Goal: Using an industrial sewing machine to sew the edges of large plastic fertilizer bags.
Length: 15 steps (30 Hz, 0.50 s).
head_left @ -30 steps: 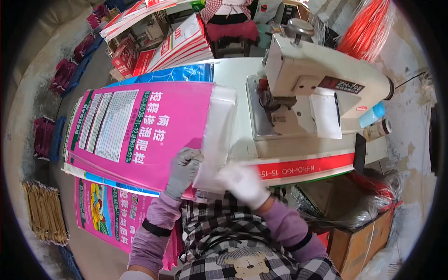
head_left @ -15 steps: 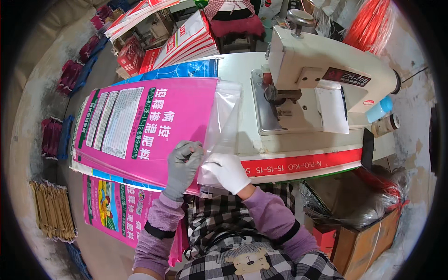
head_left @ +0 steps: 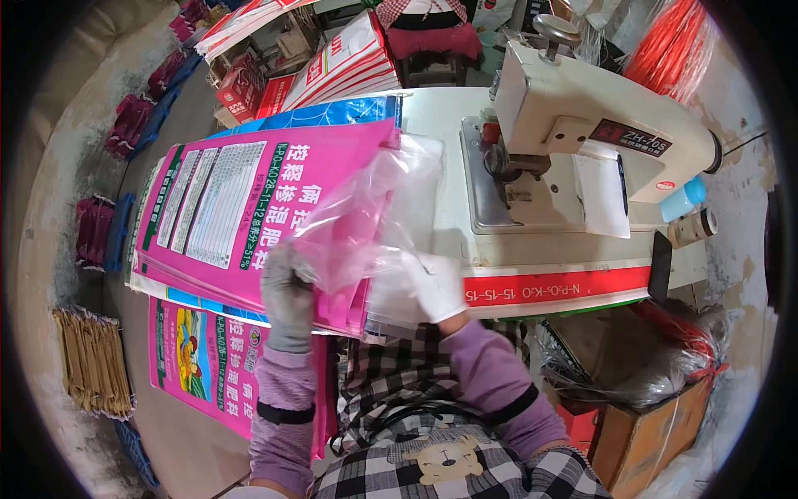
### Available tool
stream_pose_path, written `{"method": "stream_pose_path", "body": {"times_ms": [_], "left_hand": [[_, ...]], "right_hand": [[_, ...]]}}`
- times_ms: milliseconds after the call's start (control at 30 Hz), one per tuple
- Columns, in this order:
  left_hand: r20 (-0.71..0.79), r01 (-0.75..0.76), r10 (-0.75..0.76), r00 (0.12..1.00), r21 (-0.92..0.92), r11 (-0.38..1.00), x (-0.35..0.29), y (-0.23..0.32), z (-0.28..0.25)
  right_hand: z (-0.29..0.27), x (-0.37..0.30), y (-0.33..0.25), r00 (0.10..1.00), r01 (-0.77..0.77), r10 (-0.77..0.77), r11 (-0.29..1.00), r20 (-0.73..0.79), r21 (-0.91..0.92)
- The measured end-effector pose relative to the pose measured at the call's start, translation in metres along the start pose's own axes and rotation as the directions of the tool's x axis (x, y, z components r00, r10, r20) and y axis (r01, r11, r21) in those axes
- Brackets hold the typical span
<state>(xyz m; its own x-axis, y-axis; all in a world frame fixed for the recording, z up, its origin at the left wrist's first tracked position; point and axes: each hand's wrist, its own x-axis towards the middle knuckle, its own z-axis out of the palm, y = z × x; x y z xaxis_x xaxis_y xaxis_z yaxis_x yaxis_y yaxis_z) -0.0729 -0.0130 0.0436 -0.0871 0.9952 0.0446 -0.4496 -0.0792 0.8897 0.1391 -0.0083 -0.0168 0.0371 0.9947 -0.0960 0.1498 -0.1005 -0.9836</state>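
Our grey-gloved left hand (head_left: 287, 299) and white-gloved right hand (head_left: 431, 287) both grasp the clear crinkled plastic liner (head_left: 374, 216) at the mouth of the pink printed woven sack (head_left: 249, 212) on the bench (head_left: 440, 125).

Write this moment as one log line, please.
left hand: holds pink sack | right hand: holds clear liner | sewing machine: beside

Grey glove left hand (head_left: 287, 298), white glove right hand (head_left: 432, 287); purple sleeves, black armbands, checked apron.
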Motion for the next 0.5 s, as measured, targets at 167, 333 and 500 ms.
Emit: {"method": "stream_pose_path", "body": {"times_ms": [167, 333, 500], "left_hand": [[-0.054, -0.013, 0.025, 0.998, 0.207, 0.978, -0.018, 0.008, -0.009], [-0.113, 0.208, -0.184, 0.976, 0.250, 0.946, -0.015, -0.032, -0.012], [0.083, -0.101, -0.305, 0.949, 0.994, -0.044, -0.004, 0.009, -0.012]], "right_hand": [[-0.018, 0.001, -0.077, 0.503, 0.681, -0.862, 0.437, -0.058, -0.588], [0.062, -0.028, -0.036, 0.921, 0.267, -0.314, 0.940, 0.231, 0.214], [0.071, -0.030, -0.010, 0.975, 0.086, -0.174, 0.870, 0.139, 0.486]]}}
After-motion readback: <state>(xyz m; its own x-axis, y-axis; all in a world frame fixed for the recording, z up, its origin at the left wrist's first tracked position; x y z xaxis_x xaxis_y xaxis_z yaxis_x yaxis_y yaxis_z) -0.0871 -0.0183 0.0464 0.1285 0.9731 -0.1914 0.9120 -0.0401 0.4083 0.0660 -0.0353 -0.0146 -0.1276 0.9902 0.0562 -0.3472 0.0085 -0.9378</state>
